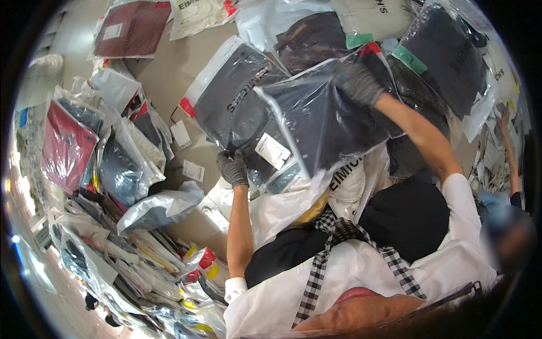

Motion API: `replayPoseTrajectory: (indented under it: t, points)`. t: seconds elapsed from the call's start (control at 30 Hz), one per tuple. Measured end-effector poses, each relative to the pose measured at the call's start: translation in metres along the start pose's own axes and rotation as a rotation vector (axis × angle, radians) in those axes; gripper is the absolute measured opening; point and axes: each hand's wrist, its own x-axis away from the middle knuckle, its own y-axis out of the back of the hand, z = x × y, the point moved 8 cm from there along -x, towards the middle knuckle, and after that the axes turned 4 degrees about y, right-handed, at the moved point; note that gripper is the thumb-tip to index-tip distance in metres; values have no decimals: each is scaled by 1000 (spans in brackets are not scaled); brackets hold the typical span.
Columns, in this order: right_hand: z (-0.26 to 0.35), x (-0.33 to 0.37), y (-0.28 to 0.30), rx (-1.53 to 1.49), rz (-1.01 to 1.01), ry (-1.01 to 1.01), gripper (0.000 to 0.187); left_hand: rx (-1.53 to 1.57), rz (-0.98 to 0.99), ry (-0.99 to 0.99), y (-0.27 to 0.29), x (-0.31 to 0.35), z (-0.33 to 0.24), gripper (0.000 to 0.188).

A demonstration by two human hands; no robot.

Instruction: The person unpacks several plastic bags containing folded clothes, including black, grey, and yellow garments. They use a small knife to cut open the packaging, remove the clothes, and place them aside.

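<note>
My left hand [232,169], in a grey knit glove, has its fingers closed on the near edge of a black garment in a clear plastic bag [231,96]. A white tag [272,151] lies next to that hand. To the right, my right hand [358,85], gloved alike, is closed on the upper part of a bagged dark navy garment [324,121]. Its fingertips are partly hidden. The navy bag is tilted and overlaps the right side of the black one. Under both, against my lap, lies a white plastic bag [282,212] with dark lettering.
Bagged garments pile up at the left, among them a red one [69,144]. A maroon packet [132,29] lies on the floor at the far left. More dark packets [443,59] are stacked at the far right. Another person's arm [511,152] reaches in at the right edge.
</note>
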Motion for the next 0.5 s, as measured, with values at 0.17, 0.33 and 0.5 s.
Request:
replayPoseTrajectory:
  t: [0.17, 0.33, 0.5]
  points:
    - [-128, 35, 161, 833, -43, -388, 37, 416, 50, 332, -21, -13, 65, 43]
    - [-214, 174, 314, 1017, -699, -437, 38, 498, 105, 490, -42, 1, 61, 43]
    - [-149, 147, 210, 320, -535, -365, 32, 1094, 305, 526, -41, -11, 43, 34]
